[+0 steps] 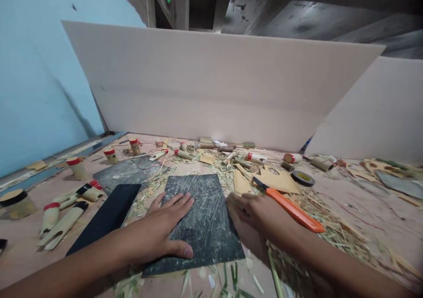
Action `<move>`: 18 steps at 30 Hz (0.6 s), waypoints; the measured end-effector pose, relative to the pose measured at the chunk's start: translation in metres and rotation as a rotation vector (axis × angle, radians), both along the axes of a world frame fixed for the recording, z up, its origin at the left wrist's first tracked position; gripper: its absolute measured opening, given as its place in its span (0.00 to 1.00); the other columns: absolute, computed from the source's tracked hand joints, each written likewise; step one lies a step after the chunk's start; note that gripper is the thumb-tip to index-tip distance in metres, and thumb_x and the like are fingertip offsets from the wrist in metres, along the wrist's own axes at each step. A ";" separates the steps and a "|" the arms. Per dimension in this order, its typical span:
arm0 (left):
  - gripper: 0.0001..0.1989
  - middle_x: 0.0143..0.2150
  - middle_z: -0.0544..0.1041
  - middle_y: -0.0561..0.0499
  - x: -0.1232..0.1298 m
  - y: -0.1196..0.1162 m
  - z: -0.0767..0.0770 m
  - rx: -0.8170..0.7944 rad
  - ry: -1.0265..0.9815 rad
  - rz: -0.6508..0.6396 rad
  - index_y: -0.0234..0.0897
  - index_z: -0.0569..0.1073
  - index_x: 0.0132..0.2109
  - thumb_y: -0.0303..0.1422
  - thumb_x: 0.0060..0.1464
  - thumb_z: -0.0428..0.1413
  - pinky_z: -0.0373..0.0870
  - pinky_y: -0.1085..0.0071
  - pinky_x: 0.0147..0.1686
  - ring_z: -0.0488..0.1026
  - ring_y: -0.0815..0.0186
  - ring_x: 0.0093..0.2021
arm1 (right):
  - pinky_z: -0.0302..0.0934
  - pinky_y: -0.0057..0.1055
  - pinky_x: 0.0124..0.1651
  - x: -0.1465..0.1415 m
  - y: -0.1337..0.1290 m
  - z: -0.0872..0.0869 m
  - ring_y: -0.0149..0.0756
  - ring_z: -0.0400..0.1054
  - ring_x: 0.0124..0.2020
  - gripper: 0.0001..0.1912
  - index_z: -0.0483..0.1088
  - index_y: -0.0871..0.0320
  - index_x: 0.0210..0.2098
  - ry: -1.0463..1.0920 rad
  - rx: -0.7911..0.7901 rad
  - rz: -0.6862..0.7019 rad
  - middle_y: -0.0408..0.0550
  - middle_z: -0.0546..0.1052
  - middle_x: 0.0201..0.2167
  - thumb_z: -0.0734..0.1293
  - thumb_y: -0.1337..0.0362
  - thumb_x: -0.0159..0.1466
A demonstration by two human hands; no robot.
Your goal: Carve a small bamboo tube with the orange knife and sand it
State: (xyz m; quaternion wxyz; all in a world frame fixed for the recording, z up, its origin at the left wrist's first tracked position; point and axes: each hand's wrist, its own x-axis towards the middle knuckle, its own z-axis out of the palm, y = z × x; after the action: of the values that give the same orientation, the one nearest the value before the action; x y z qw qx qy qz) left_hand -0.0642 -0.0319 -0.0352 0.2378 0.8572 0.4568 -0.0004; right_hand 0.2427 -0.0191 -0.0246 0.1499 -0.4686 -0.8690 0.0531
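My left hand [168, 227] lies with its fingers spread on the left part of a dark, scratched sheet [205, 218]. At the sheet's right edge is my right hand [253, 212], its fingers curled; what they hold, if anything, is hidden. An orange-handled cutter [294, 210] lies just beyond my right wrist, its dark end pointing to the upper left. Cut yellowish card [277, 179] is behind that hand. To the left of my left hand is a flat black panel [107, 216].
Bamboo tubes with red or black bands [77, 169] stand and lie at the left. A tape roll [303, 178] sits at the right. Green and straw-coloured shavings [343, 240] litter the surface. A large pale board [211, 86] leans across the back.
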 end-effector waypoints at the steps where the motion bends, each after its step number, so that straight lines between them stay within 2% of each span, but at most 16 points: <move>1: 0.56 0.78 0.44 0.42 0.000 0.001 -0.001 0.005 -0.002 -0.002 0.43 0.45 0.77 0.65 0.52 0.56 0.27 0.38 0.71 0.40 0.44 0.77 | 0.51 0.32 0.28 0.003 0.004 0.003 0.35 0.65 0.22 0.11 0.77 0.56 0.42 0.019 0.009 -0.038 0.47 0.75 0.25 0.63 0.62 0.68; 3: 0.56 0.77 0.48 0.40 0.002 0.003 -0.001 0.037 -0.033 0.012 0.43 0.48 0.76 0.64 0.51 0.59 0.26 0.38 0.71 0.44 0.43 0.77 | 0.55 0.32 0.31 0.001 0.005 0.011 0.37 0.68 0.26 0.14 0.75 0.56 0.44 0.057 0.009 -0.064 0.48 0.76 0.29 0.60 0.59 0.72; 5: 0.51 0.76 0.57 0.40 0.006 0.005 0.003 0.114 -0.129 0.050 0.43 0.54 0.75 0.59 0.53 0.62 0.29 0.39 0.72 0.51 0.44 0.75 | 0.58 0.31 0.32 -0.007 -0.003 0.017 0.35 0.68 0.27 0.20 0.73 0.55 0.40 0.197 -0.128 -0.057 0.46 0.74 0.27 0.55 0.53 0.76; 7: 0.35 0.70 0.67 0.43 0.011 0.005 0.010 0.204 -0.300 0.086 0.45 0.63 0.69 0.52 0.61 0.60 0.44 0.44 0.71 0.61 0.48 0.70 | 0.56 0.27 0.25 -0.017 -0.014 0.018 0.31 0.62 0.21 0.25 0.70 0.55 0.38 0.483 -0.505 -0.056 0.40 0.68 0.21 0.52 0.45 0.76; 9: 0.20 0.60 0.74 0.46 0.015 0.002 0.018 0.221 -0.496 0.080 0.46 0.71 0.59 0.47 0.65 0.57 0.64 0.57 0.60 0.70 0.55 0.60 | 0.50 0.24 0.19 -0.025 -0.023 0.014 0.28 0.55 0.16 0.27 0.69 0.55 0.40 0.756 -0.907 -0.046 0.36 0.64 0.18 0.53 0.41 0.74; 11: 0.14 0.49 0.75 0.50 0.018 -0.002 0.026 0.207 -0.617 0.078 0.45 0.72 0.52 0.44 0.64 0.59 0.69 0.65 0.50 0.73 0.60 0.50 | 0.45 0.22 0.16 -0.029 -0.027 0.008 0.25 0.52 0.13 0.26 0.69 0.55 0.44 0.904 -1.135 -0.005 0.35 0.66 0.18 0.54 0.40 0.73; 14: 0.10 0.43 0.73 0.53 0.020 -0.007 0.031 0.141 -0.720 0.053 0.43 0.74 0.47 0.41 0.63 0.61 0.67 0.69 0.44 0.72 0.65 0.42 | 0.41 0.20 0.14 -0.031 -0.030 0.005 0.23 0.50 0.11 0.25 0.69 0.56 0.44 0.977 -1.242 0.052 0.36 0.68 0.17 0.56 0.41 0.73; 18: 0.06 0.41 0.74 0.54 0.022 -0.009 0.031 0.008 -0.822 0.029 0.41 0.76 0.42 0.38 0.63 0.61 0.67 0.71 0.42 0.72 0.66 0.41 | 0.42 0.18 0.13 -0.031 -0.034 0.008 0.23 0.52 0.10 0.25 0.68 0.56 0.43 0.972 -1.277 0.109 0.35 0.67 0.15 0.56 0.41 0.73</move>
State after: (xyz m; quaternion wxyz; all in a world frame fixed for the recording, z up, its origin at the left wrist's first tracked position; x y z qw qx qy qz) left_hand -0.0422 -0.0406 -0.0043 0.3969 0.7806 0.3357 0.3471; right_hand 0.2116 -0.0528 -0.0162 0.2116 -0.3451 -0.5299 0.7452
